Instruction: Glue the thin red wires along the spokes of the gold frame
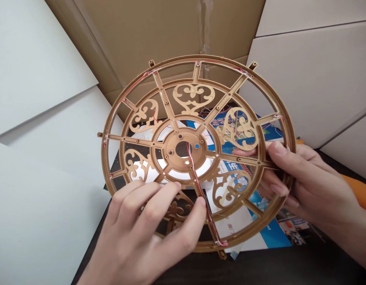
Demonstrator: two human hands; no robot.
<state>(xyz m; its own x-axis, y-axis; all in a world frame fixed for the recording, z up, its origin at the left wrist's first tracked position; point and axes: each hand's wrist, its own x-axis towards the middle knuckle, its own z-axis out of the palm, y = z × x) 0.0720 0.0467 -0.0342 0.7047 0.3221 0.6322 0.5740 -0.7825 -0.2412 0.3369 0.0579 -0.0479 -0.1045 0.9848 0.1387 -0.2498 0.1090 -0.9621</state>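
A round, gold-coloured openwork frame [229,95] with spokes and scroll ornaments is held up, tilted, in front of me. My right hand [312,182] grips its right rim, thumb on the near face and fingers behind, partly seen through the openings. Red and white wires [196,174] come out of the central hole and run down a lower spoke to the rim; more thin wire lies along the upper rim. Over the lower left of the frame is my left hand [150,225], its thumb tip beside the wired spoke, thumb and index finger apart. Its other fingertips are partly hidden.
Beneath the frame, printed blue and white sheets [275,235] lie on a dark table [260,265]. Brown cardboard [159,31] stands behind, with pale panels [316,75] at right and left. Something orange [359,192] is partly hidden by my right wrist.
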